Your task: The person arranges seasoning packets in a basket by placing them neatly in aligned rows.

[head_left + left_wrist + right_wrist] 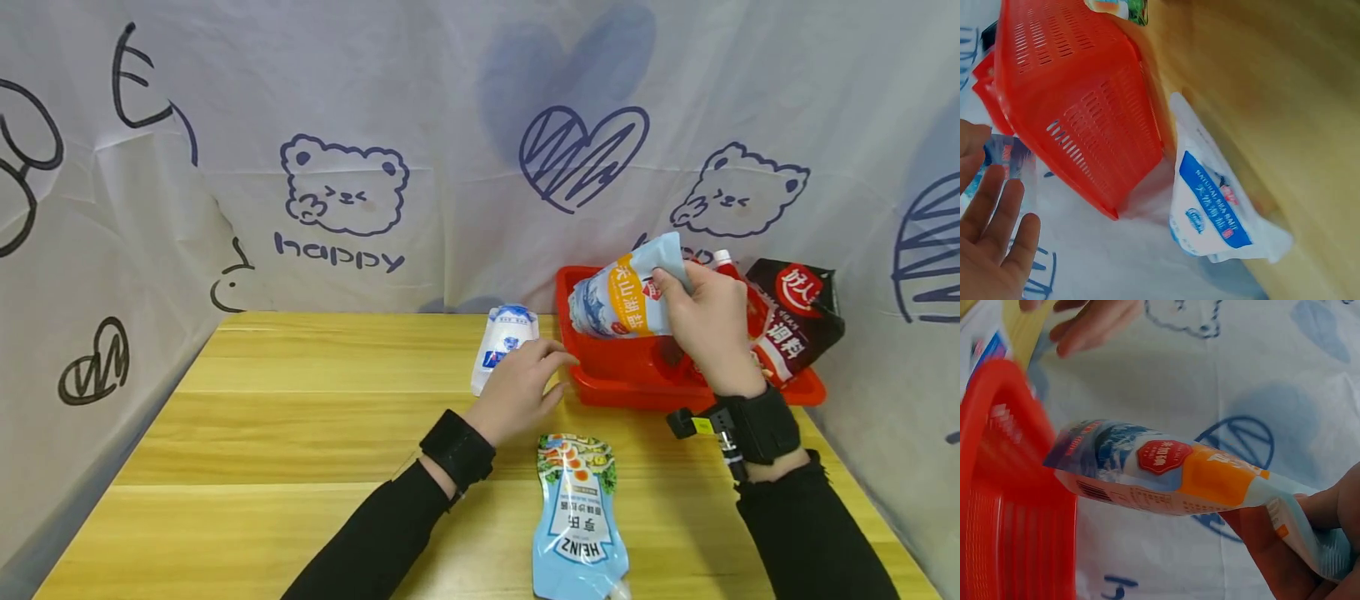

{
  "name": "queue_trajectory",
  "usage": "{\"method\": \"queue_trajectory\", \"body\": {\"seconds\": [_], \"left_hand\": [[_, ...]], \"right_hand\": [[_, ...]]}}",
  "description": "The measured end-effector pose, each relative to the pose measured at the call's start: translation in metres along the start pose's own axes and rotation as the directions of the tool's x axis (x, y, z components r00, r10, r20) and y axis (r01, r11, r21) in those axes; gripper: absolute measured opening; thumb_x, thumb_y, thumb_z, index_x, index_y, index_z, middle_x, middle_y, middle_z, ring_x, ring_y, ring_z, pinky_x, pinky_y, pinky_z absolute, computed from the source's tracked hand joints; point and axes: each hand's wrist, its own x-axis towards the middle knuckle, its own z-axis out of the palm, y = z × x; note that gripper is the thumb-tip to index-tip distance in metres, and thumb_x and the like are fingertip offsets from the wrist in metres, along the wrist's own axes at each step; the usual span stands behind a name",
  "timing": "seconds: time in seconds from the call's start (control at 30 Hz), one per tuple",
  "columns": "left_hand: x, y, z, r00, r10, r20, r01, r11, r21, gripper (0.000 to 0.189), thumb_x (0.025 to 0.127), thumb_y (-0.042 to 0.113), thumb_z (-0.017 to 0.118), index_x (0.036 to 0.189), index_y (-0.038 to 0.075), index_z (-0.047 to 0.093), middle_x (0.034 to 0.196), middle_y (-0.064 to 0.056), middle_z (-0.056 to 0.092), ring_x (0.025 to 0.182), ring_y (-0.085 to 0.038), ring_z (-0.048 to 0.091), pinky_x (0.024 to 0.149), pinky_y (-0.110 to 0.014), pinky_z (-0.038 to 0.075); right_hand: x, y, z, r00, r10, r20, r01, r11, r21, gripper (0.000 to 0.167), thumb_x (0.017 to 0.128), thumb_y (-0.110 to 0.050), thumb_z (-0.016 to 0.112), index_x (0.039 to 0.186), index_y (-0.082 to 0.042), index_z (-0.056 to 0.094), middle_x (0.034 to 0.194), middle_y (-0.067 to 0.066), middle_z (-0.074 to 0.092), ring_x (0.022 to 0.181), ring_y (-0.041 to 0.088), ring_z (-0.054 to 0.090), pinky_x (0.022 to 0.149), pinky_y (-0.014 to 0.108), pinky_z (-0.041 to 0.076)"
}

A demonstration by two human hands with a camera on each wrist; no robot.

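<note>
My right hand (712, 325) pinches one end of a light blue and orange salt bag (622, 292), held tilted over the left part of a red basket (622, 392). In the right wrist view the bag (1166, 465) stretches from thumb and fingers toward the basket wall (997, 425). My left hand (521, 392) holds nothing; its fingers are spread beside the basket's left side. Just behind that hand, a white and blue sea salt bag (506, 337) stands on the table, partly covered by it in the head view. The left wrist view shows this bag (1210, 206) whole.
A light blue Heinz pouch (577, 525) lies on the wooden table (300, 450) near the front. Inside the basket's right part are a black and red seasoning packet (798, 308) and a red-capped item (723, 258). A drawn-on white cloth (465, 125) hangs behind.
</note>
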Motion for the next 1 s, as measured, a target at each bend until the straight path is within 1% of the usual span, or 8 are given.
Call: {"method": "queue_trajectory", "body": {"seconds": [0.07, 0.13, 0.17, 0.3, 0.47, 0.57, 0.77, 1.0], "left_hand": [[0.006, 0.002, 0.003, 0.999, 0.012, 0.048, -0.013, 1.000, 0.027, 0.030, 0.098, 0.017, 0.073, 0.128, 0.013, 0.070, 0.128, -0.004, 0.064, 0.116, -0.020, 0.060, 0.102, -0.027, 0.050], [0.011, 0.003, 0.004, 0.996, 0.029, 0.085, -0.033, 0.998, 0.049, 0.029, 0.098, 0.017, 0.073, 0.127, 0.014, 0.071, 0.127, -0.002, 0.064, 0.117, -0.018, 0.059, 0.104, -0.025, 0.049], [0.013, 0.005, 0.005, 0.994, 0.036, 0.100, -0.042, 0.998, 0.052, 0.028, 0.099, 0.017, 0.073, 0.127, 0.015, 0.071, 0.126, -0.002, 0.064, 0.117, -0.017, 0.059, 0.104, -0.024, 0.048], [0.019, 0.008, 0.008, 0.986, 0.067, 0.152, -0.078, 0.994, 0.071, 0.024, 0.101, 0.018, 0.071, 0.124, 0.016, 0.074, 0.123, -0.001, 0.063, 0.116, -0.016, 0.057, 0.103, -0.021, 0.048], [0.021, 0.013, 0.011, 0.979, 0.072, 0.191, -0.086, 0.994, 0.066, 0.023, 0.102, 0.016, 0.069, 0.124, 0.018, 0.075, 0.120, -0.001, 0.062, 0.112, -0.016, 0.056, 0.098, -0.018, 0.049], [0.020, 0.014, 0.012, 0.980, 0.065, 0.188, -0.078, 0.995, 0.061, 0.023, 0.102, 0.016, 0.068, 0.124, 0.018, 0.075, 0.118, -0.001, 0.063, 0.111, -0.016, 0.056, 0.097, -0.018, 0.049], [0.019, 0.014, 0.013, 0.982, 0.057, 0.181, -0.070, 0.996, 0.064, 0.023, 0.103, 0.018, 0.067, 0.125, 0.018, 0.075, 0.117, 0.000, 0.064, 0.110, -0.015, 0.055, 0.094, -0.018, 0.050], [0.022, 0.013, 0.009, 0.975, 0.048, 0.217, -0.063, 0.996, 0.061, 0.022, 0.103, 0.016, 0.067, 0.122, 0.020, 0.078, 0.116, 0.001, 0.065, 0.108, -0.014, 0.054, 0.094, -0.017, 0.047]], "right_hand": [[0.007, 0.005, -0.001, 0.999, -0.022, 0.026, 0.023, 0.998, -0.053, 0.036, 0.105, -0.024, 0.064, 0.116, 0.009, 0.072, 0.106, 0.026, 0.074, 0.090, 0.043, 0.074, 0.071, 0.037, 0.063], [0.013, 0.009, 0.000, 0.998, -0.040, 0.055, 0.045, 0.994, -0.098, 0.033, 0.105, -0.021, 0.063, 0.111, 0.010, 0.071, 0.103, 0.028, 0.073, 0.087, 0.044, 0.073, 0.073, 0.054, 0.062], [0.016, 0.012, 0.000, 0.996, -0.047, 0.072, 0.055, 0.992, -0.111, 0.031, 0.105, -0.019, 0.062, 0.110, 0.011, 0.070, 0.101, 0.029, 0.072, 0.085, 0.045, 0.072, 0.072, 0.058, 0.061], [0.027, 0.024, 0.005, 0.989, -0.054, 0.137, 0.075, 0.986, -0.148, 0.027, 0.105, -0.012, 0.060, 0.105, 0.013, 0.070, 0.096, 0.030, 0.070, 0.077, 0.043, 0.069, 0.070, 0.059, 0.061], [0.038, 0.040, 0.012, 0.975, -0.007, 0.220, 0.056, 0.975, -0.215, 0.026, 0.104, -0.009, 0.057, 0.104, 0.013, 0.070, 0.094, 0.030, 0.068, 0.073, 0.040, 0.066, 0.069, 0.057, 0.061], [0.045, 0.046, 0.018, 0.963, 0.043, 0.266, 0.036, 0.959, -0.282, 0.025, 0.103, -0.008, 0.057, 0.107, 0.014, 0.069, 0.098, 0.033, 0.068, 0.079, 0.044, 0.068, 0.075, 0.060, 0.060], [0.053, 0.055, 0.026, 0.919, 0.177, 0.352, -0.030, 0.922, -0.385, 0.029, 0.100, -0.006, 0.061, 0.117, 0.016, 0.065, 0.111, 0.038, 0.066, 0.095, 0.052, 0.066, 0.088, 0.066, 0.055], [0.055, 0.067, 0.028, 0.897, 0.212, 0.387, -0.027, 0.902, -0.432, 0.035, 0.097, -0.008, 0.065, 0.120, 0.017, 0.063, 0.111, 0.039, 0.066, 0.095, 0.054, 0.066, 0.086, 0.067, 0.055]]}}
